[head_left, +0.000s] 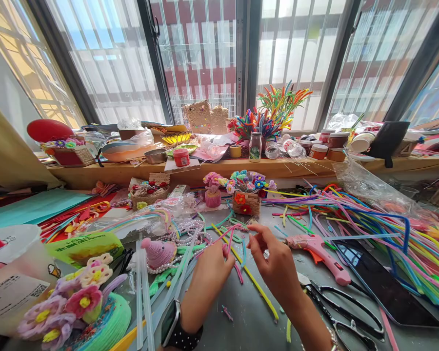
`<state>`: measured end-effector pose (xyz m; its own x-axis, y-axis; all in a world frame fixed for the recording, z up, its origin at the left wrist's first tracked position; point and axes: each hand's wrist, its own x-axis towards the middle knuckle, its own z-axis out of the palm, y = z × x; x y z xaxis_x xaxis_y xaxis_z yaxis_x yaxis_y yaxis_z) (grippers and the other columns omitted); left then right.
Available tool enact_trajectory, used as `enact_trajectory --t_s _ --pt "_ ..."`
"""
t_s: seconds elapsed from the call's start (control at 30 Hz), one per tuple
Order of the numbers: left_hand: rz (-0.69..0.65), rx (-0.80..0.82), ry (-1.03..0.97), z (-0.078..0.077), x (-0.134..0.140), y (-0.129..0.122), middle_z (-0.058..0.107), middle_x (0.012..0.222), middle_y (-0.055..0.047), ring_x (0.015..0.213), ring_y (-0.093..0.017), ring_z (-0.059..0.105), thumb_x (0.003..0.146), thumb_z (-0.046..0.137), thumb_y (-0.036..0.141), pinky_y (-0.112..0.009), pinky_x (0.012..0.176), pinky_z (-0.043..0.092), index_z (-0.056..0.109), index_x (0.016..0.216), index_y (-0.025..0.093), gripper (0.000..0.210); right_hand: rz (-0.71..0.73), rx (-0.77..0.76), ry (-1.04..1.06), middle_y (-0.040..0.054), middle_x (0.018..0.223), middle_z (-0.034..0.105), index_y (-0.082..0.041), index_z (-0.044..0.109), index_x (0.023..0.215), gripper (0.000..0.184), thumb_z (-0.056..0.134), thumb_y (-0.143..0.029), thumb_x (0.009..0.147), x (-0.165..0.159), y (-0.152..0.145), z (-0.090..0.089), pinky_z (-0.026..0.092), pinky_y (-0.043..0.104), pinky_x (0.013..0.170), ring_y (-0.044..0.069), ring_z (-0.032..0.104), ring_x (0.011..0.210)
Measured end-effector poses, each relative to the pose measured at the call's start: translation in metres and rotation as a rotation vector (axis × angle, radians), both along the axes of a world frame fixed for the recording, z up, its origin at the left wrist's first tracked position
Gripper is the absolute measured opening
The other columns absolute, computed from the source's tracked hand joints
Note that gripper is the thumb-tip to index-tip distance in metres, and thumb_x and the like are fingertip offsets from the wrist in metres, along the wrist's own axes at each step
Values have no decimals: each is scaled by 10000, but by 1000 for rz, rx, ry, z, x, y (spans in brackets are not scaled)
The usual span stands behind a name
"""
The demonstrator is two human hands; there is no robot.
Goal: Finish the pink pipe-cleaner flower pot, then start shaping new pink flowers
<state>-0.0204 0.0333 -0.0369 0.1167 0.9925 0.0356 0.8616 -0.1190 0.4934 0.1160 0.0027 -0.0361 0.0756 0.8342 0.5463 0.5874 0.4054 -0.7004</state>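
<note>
My left hand (214, 270) is closed round pink pipe cleaners (228, 239), which bend up out of its fingers and stick out below. Close by on the right, my right hand (272, 256) has curved fingers with a gap between them. Its fingertips are beside the upper end of the pink pieces, and I see nothing held in them. Beneath and between both hands, a yellow pipe cleaner (256, 282) lies slantwise on the grey table (249, 326). Green pipe cleaner pieces (232, 235) lie just beyond.
A pink glue gun (324, 251), black-handled scissors (346, 309) and a dark phone (384, 287) lie at right, before heaped pipe cleaners (417, 243). Glue sticks (143, 297), a pink knitted figure (159, 253), fuzzy flowers (84, 302) and a cup (14, 278) stand left. A flower basket (246, 204) is behind.
</note>
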Motion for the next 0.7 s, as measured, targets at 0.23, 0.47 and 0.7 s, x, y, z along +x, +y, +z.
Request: enact_trajectory --t_s 0.23,0.47,0.7 --pt "-73 -80 -288 20 3 -6 542 578 15 580 -132 491 756 350 288 -233 564 346 410 590 203 196 63 -266 214 64 757 634 -167 594 804 291 443 -414 834 3 6 -1 386 305 624 190 556 678" --pt "-179 -324 -736 21 2 -6 499 470 54 390 -69 307 695 491 490 -215 419 238 469 622 186 313 243 -377 391 15 637 588 -168 592 699 313 482 -443 802 2 11 -2 402 253 546 139 534 572" --pt "-222 -437 -830 28 4 -10 459 411 67 365 -47 301 661 564 440 -196 390 181 452 586 181 292 230 -379 704 -29 570 519 -151 588 681 299 608 -447 709 5 9 5 381 211 506 88 466 517"
